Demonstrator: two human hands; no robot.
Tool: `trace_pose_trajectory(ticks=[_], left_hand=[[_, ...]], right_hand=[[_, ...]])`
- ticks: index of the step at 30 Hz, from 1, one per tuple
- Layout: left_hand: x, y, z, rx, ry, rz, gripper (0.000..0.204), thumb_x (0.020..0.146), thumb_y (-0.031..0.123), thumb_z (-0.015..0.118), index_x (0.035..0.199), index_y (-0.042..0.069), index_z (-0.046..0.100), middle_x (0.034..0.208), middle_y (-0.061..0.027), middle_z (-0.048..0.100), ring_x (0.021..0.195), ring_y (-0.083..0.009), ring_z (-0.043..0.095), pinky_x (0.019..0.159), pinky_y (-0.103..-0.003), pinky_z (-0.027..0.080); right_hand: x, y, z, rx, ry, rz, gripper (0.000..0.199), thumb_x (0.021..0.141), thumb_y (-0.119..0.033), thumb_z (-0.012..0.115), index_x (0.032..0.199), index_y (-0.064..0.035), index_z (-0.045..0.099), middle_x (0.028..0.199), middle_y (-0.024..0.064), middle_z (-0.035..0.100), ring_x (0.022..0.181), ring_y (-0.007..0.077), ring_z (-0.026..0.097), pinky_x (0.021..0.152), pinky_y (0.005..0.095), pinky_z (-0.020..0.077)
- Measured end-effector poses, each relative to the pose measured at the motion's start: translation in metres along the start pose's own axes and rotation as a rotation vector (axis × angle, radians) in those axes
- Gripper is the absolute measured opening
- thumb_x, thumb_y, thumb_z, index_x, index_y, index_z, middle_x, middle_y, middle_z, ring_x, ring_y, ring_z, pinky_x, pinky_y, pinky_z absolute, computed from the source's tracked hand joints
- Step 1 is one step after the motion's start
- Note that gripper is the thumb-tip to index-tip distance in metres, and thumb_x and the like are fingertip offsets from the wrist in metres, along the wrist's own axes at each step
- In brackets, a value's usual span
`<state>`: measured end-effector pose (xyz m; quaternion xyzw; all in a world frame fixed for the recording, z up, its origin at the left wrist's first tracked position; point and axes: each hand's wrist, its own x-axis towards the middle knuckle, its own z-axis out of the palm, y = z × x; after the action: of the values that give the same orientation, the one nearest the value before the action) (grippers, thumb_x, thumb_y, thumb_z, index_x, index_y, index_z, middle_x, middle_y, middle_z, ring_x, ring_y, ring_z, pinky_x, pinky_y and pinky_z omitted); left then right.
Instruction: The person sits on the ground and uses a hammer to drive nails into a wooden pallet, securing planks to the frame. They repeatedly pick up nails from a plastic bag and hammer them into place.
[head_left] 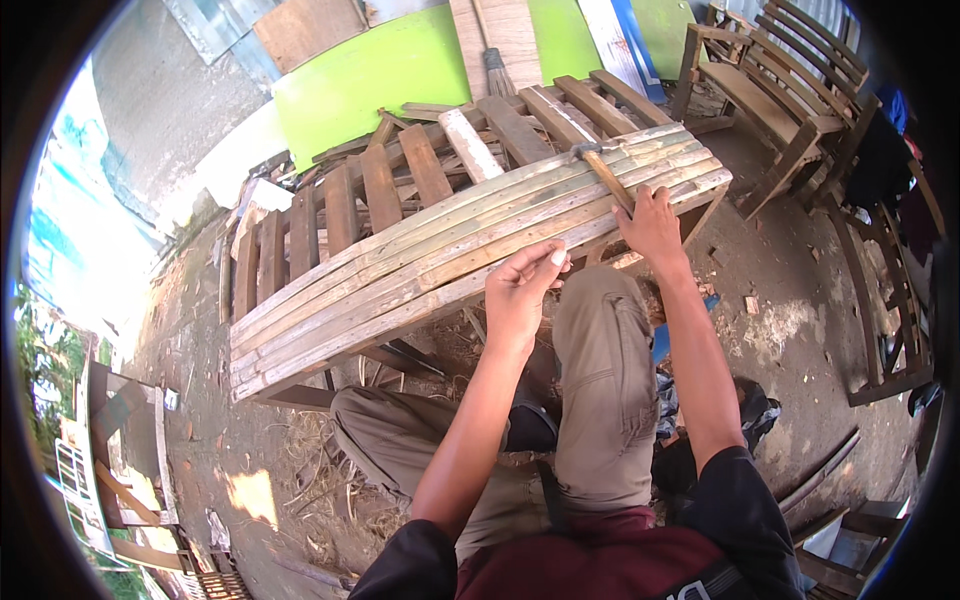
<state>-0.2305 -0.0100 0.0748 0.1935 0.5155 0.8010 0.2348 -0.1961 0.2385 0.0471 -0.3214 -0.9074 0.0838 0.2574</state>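
Observation:
My right hand [655, 232] grips the handle end of a hammer [607, 178]. The hammer's wooden handle slants up and left, and its metal head lies at the far side of the bamboo strips [450, 240]. These long, pale strips run side by side along the near part of a low wooden frame, like a bench or bed base. Just above the nearest strip, left of my raised knee, my left hand [518, 290] is closed with thumb and fingers pinched together. Whatever sits in that pinch, if anything, is too small to make out.
Beyond the strips, several wooden slats [380, 190] cross the frame. A slatted wooden bench [765, 100] stands at the back right. A broom [495, 70] leans by a green panel [370, 90]. Shavings and scraps [330, 500] litter the ground.

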Motion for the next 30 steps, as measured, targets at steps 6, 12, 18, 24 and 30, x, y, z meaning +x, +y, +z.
trace_pose_trajectory(ticks=[6, 12, 18, 24, 30], left_hand=[[0.062, 0.007, -0.059, 0.168, 0.117, 0.076, 0.021, 0.094, 0.012, 0.073, 0.11, -0.001, 0.074, 0.094, -0.0052, 0.076, 0.083, -0.0082, 0.069, 0.071, -0.022, 0.051], [0.17, 0.009, -0.089, 0.556, 0.064, 0.218, 0.019, 0.093, 0.016, 0.073, 0.101, 0.0, 0.079, 0.094, -0.0052, 0.078, 0.09, -0.0076, 0.065, 0.085, -0.025, 0.05], [0.208, -0.019, -0.099, 0.842, 0.174, 0.228, 0.029, 0.086, 0.03, 0.079, 0.103, 0.006, 0.079, 0.094, -0.0155, 0.077, 0.083, -0.0207, 0.074, 0.079, -0.031, 0.054], [0.208, -0.019, -0.088, 0.944, 0.224, 0.135, 0.031, 0.086, 0.031, 0.078, 0.105, 0.007, 0.079, 0.096, -0.0169, 0.077, 0.088, -0.023, 0.075, 0.081, -0.032, 0.054], [0.207, -0.023, -0.094, 0.908, 0.271, 0.207, 0.024, 0.086, 0.025, 0.077, 0.103, 0.009, 0.079, 0.094, -0.0162, 0.076, 0.085, -0.0285, 0.075, 0.079, -0.035, 0.055]], right_hand=[[-0.001, -0.023, 0.003, 0.089, -0.136, 0.055, 0.043, 0.099, -0.032, 0.06, 0.125, 0.0015, 0.053, 0.113, 0.0314, 0.055, 0.095, 0.0516, 0.064, 0.085, 0.0573, 0.0532], [-0.005, -0.003, 0.016, 0.304, -0.024, -0.012, 0.037, 0.101, -0.027, 0.058, 0.125, 0.0006, 0.05, 0.113, 0.0316, 0.053, 0.095, 0.0547, 0.061, 0.081, 0.0588, 0.0512], [0.0, 0.008, 0.035, 0.467, 0.202, -0.061, 0.03, 0.105, -0.025, 0.053, 0.112, 0.0039, 0.054, 0.101, 0.0263, 0.059, 0.084, 0.0462, 0.062, 0.075, 0.0518, 0.0502], [-0.002, 0.022, 0.04, 0.76, 0.174, 0.253, 0.038, 0.11, -0.029, 0.042, 0.113, 0.0059, 0.057, 0.076, 0.0092, 0.056, 0.059, 0.0183, 0.055, 0.056, 0.0378, 0.0458], [-0.013, -0.02, 0.008, 1.259, 0.154, 0.506, 0.044, 0.111, -0.033, 0.039, 0.128, 0.0048, 0.051, 0.079, 0.0007, 0.046, 0.049, 0.0055, 0.04, 0.04, 0.0244, 0.0348]])
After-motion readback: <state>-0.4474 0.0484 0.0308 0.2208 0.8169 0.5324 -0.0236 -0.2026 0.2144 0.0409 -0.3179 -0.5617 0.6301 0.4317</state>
